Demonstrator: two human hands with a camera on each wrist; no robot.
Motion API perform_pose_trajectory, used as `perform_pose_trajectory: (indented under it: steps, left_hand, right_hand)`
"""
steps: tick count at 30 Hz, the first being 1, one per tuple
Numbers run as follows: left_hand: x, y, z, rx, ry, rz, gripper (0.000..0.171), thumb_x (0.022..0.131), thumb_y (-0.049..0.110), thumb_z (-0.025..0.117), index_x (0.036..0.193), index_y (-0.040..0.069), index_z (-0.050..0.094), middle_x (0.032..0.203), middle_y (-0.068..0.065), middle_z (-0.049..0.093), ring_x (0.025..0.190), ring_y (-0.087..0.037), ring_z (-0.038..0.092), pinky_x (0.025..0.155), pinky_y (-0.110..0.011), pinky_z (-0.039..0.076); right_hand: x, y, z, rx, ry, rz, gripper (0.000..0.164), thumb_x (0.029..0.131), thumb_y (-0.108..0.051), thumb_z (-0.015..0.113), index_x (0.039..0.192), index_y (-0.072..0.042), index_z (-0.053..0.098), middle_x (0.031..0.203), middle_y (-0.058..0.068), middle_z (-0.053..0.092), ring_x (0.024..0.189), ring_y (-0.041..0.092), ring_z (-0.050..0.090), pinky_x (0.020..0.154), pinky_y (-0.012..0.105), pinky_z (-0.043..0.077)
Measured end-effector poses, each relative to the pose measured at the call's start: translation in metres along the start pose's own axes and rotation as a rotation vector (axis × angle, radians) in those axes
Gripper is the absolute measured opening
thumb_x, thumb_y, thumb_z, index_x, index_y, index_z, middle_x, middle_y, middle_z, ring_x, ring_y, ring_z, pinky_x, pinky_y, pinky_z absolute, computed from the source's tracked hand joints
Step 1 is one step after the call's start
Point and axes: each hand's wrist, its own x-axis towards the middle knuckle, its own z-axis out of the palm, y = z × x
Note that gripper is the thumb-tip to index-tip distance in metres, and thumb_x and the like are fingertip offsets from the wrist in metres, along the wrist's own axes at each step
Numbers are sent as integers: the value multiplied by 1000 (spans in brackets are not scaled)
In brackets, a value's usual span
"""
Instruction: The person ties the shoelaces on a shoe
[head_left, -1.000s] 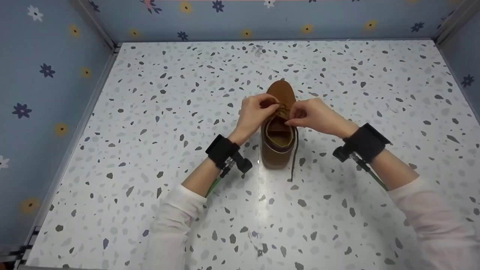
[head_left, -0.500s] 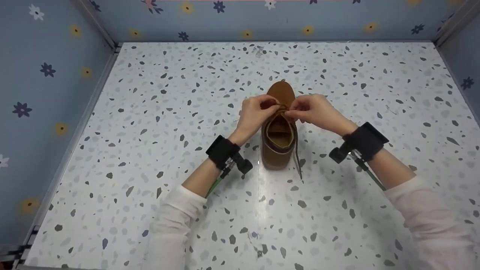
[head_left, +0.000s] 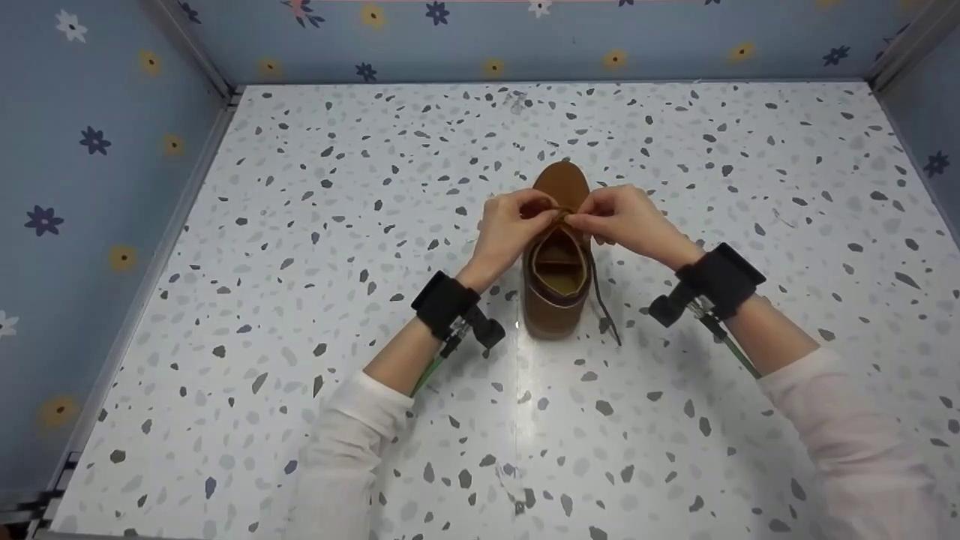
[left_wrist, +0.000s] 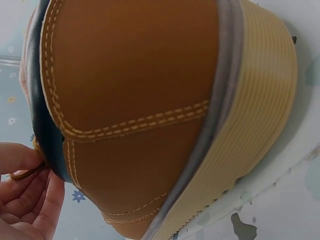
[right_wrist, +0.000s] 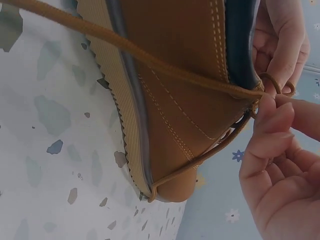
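Note:
A brown leather shoe with a ribbed tan sole stands upright on the speckled tabletop, its toe pointing away from me. My left hand pinches the brown shoelace between thumb and fingers at the top of the lacing; a small lace loop pokes out there in the left wrist view. Right beside it, my right hand pinches the shoelace between thumb and forefinger, the two hands' fingertips almost meeting. One lace end trails down the shoe's right side onto the table. Another lace stretch hangs along the toe in the right wrist view.
The white speckled table surrounds the shoe on all sides. Blue flowered panels rise at the back and both sides. Each wrist wears a black strap with a small camera and green cable.
My right hand has moved up and left from beside the shoe opening to the left fingertips. The trailing lace end has swung to the right. My left hand has stayed put.

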Motion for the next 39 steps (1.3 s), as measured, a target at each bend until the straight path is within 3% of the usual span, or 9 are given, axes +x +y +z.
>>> perform_pose_trajectory:
  steps: [8, 9, 15, 16, 18, 23, 31, 37, 39]
  left_hand:
    - [21, -67, 28, 24, 106, 84, 18, 59, 35, 55, 73, 22, 54, 68, 9, 51, 58, -2, 45, 52, -16, 35]
    - [16, -54, 23, 24, 96, 80, 16, 61, 31, 55, 73, 20, 55, 68, 8, 51, 59, -3, 45, 52, -16, 35]
    - [15, -54, 23, 8, 87, 102, 12, 63, 27, 54, 74, 22, 55, 69, 9, 51, 59, -3, 44, 53, -17, 35]
    - [20, -68, 29, 1, 96, 112, 13, 62, 29, 55, 74, 24, 54, 69, 11, 51, 59, -2, 44, 53, -17, 35]
    - [16, -58, 24, -23, 69, 98, 13, 62, 24, 56, 75, 22, 55, 70, 9, 51, 60, -4, 45, 53, -18, 35]
    - [-7, 8, -2, -42, -7, 65, 9, 65, 16, 54, 75, 15, 56, 70, 4, 52, 60, -7, 45, 53, -23, 36]
    - [-16, 28, -9, -74, -7, 110, 14, 65, 23, 54, 74, 13, 55, 69, 5, 52, 60, -7, 45, 53, -21, 36]
    - [-11, 22, -5, -116, -30, 117, 16, 62, 21, 56, 75, 10, 55, 70, 3, 52, 60, -6, 47, 52, -21, 37]
    - [-17, 35, -11, -109, -19, 137, 15, 62, 19, 57, 73, 9, 54, 68, 3, 52, 59, -6, 47, 52, -21, 37]
  right_hand:
    - [3, 2, 3, -5, 9, 53, 24, 67, -28, 50, 67, -5, 53, 55, 13, 48, 41, 15, 38, 35, 22, 31]
    - [5, 6, 4, -5, 8, 58, 24, 67, -30, 50, 66, -6, 52, 56, 14, 48, 40, 15, 39, 35, 22, 31]
    - [10, 22, 6, -13, 27, 56, 25, 66, -34, 49, 64, -9, 52, 52, 10, 47, 39, 16, 39, 34, 24, 31]
    - [10, 22, 7, -11, 32, 55, 25, 66, -33, 50, 64, -8, 52, 51, 10, 47, 38, 16, 39, 33, 24, 31]
    - [10, 21, 7, -12, 41, 49, 25, 66, -33, 50, 63, -8, 52, 49, 7, 46, 38, 16, 39, 33, 24, 30]
    - [10, 21, 8, -3, 45, 58, 25, 66, -32, 50, 63, -8, 52, 50, 8, 46, 37, 16, 39, 33, 24, 31]
    - [9, 19, 8, -16, 42, 69, 26, 66, -33, 49, 63, -8, 52, 52, 10, 47, 38, 16, 40, 33, 25, 32]
    - [9, 18, 8, -26, 50, 54, 26, 67, -33, 48, 63, -8, 52, 52, 10, 47, 38, 16, 40, 33, 25, 31]
    - [9, 18, 8, -21, 48, 55, 25, 67, -33, 48, 64, -8, 52, 52, 11, 47, 38, 16, 40, 33, 25, 31]
